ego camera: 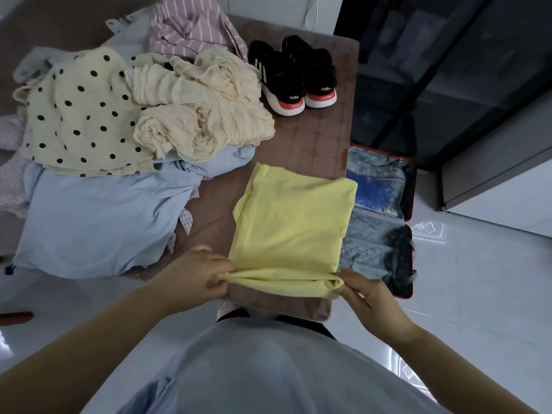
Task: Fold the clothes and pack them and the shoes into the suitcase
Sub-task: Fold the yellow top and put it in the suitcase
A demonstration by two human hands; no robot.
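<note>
Across the brown table (313, 138), which filled the middle of my feed, lay most of the laundry. Largest piece noted: a pale blue garment (98, 222), rumpled over the table's left side and hanging past its near edge. On top of it, far left, sat a cream polka-dot garment (80, 115). Touching that on the right was a crumpled cream garment (203, 115) in a heap. Behind both, a pink striped garment (194, 28) was bunched at the far edge. The yellow garment (292, 222) lay folded into a rough rectangle at the table's near right corner, its right side reaching the table edge. Below that edge, on the pale floor, the suitcase (370, 237) lay open, red rim and patterned lining showing, with a clear pouch in its far half. The black shoes (294, 74) stood side by side at the table's far right, heels toward me, just beside the cream heap. My left hand (194, 276) pinched the yellow garment's near left corner and my right hand (367, 291) pinched its near right corner, fingers curled on the cloth. The near edge was raised in a soft roll between them.
</note>
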